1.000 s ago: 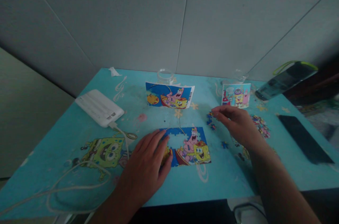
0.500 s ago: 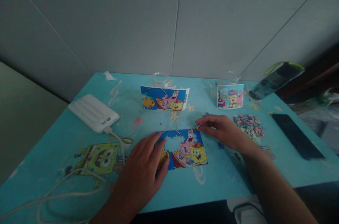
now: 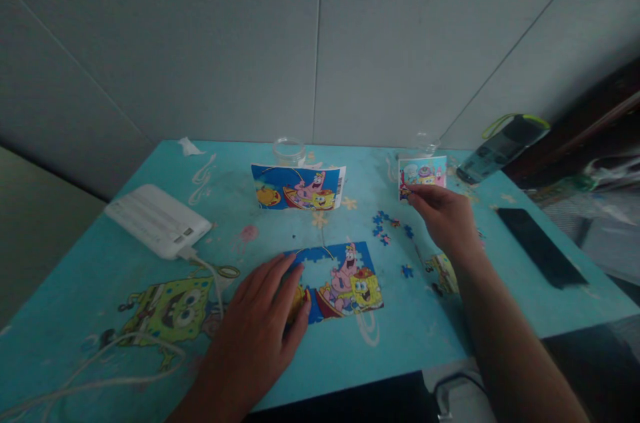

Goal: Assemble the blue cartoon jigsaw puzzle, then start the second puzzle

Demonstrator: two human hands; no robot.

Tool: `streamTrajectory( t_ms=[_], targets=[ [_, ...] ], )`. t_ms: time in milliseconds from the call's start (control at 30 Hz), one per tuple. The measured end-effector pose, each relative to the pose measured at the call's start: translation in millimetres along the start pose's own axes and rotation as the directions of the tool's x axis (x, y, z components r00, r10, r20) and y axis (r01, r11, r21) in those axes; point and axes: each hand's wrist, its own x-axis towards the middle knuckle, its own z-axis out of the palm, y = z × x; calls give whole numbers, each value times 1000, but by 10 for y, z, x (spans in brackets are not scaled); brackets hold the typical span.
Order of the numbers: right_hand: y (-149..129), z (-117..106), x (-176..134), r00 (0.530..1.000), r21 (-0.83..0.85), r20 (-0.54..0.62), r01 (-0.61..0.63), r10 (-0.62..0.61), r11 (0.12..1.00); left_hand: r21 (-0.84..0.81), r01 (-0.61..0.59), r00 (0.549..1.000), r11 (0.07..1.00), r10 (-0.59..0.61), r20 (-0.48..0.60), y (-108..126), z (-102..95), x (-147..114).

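Note:
My left hand [image 3: 263, 316] lies flat with fingers stretched over the left part of a partly assembled jigsaw puzzle [image 3: 367, 276], covering some of it. The puzzle shows a yellow sponge and a pink starfish, with a gap in its upper left. My right hand [image 3: 443, 213] is raised beyond the puzzle on the right, thumb and forefinger pinched on a small jigsaw piece [image 3: 406, 191]. Its fingertips overlap the front of a small picture card [image 3: 425, 170]; touching or apart, I cannot tell. Several loose blue pieces [image 3: 380, 223] lie between puzzle and right hand, with another piece [image 3: 407, 270] nearer me.
A larger picture card [image 3: 300, 188] stands behind the puzzle, before a clear round container [image 3: 289, 151]. On the left lies a white power bank [image 3: 157, 220] with a cable [image 3: 200, 260]. A black phone [image 3: 543, 246] and a dark bottle [image 3: 503, 146] are at right.
My right hand has moved from the puzzle's upper right corner, away and to the right, uncovering the loose pieces. My left hand stays on the puzzle. The view has shifted slightly right.

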Motion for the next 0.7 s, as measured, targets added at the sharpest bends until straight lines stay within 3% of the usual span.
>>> streamTrajectory(
  t_ms=[133, 267, 433, 700],
  targets=[
    [116, -37, 74, 1000, -174, 7, -24, 25, 984, 1, -5, 1000, 1000, 5, -18, 11, -5, 16],
    [149, -11, 81, 995, -313, 88, -8, 38, 950, 4, -17, 1000, 1000, 17, -16, 2, 11, 11],
    [139, 41, 64, 974, -382, 218, 28, 60, 924, 20, -26, 999, 999, 26, -20, -31, 37, -9],
    [127, -12, 55, 955, -373, 286, 39, 75, 927, 27, -29, 999, 999, 30, -28, -28, 38, -6]
  ],
)
